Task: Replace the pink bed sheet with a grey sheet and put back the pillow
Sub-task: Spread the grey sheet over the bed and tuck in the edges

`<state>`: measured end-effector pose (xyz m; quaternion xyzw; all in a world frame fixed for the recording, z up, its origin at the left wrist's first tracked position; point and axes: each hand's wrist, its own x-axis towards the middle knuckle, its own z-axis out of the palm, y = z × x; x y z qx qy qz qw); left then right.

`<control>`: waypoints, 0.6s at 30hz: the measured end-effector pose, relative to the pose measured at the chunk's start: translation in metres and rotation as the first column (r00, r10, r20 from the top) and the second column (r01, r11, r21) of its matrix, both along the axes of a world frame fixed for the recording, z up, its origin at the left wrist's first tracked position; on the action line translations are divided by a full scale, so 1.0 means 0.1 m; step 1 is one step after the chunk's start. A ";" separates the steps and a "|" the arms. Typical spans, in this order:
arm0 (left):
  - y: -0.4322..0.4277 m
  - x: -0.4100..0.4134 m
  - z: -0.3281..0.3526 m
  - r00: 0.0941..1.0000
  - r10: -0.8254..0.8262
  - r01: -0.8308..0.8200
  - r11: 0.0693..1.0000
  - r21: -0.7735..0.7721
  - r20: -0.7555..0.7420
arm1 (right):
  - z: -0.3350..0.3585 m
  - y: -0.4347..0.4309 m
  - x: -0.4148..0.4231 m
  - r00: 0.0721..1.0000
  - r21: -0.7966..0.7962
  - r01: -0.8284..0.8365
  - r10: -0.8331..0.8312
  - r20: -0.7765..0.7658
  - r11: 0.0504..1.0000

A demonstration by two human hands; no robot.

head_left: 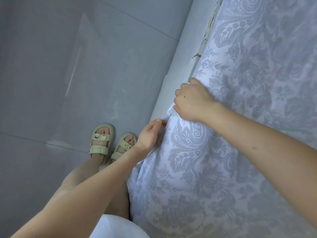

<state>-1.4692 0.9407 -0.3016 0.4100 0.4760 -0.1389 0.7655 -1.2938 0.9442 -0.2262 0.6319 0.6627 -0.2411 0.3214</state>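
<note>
Head view shows the edge of the grey sheet (188,152) running along the bed (180,57). The right hand (192,100) curls its fingers on that edge further up. The left hand (149,134), loose and open, touches it lower down.

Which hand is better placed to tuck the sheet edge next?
Probably right: the right hand grips the grey sheet at its edge; the left hand only touches a loose fold.

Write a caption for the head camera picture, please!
At the bed edge, right hand grips and left hand touches the grey sheet.
</note>
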 end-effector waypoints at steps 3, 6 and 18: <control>-0.07 -0.19 0.11 0.997 -0.064 0.072 0.976 0.206 -0.048 | -0.09 0.12 -0.13 0.999 -0.125 0.041 -0.040 0.010 0.991; -0.15 -0.30 0.17 0.999 0.020 -0.021 0.999 -0.026 -0.032 | -0.09 0.25 -0.17 0.992 -0.256 0.124 -0.114 0.053 0.959; -0.26 -0.11 0.44 1.000 0.005 -0.001 0.981 -0.196 0.018 | 0.20 0.31 -0.15 0.986 -0.581 0.163 -0.120 0.113 0.797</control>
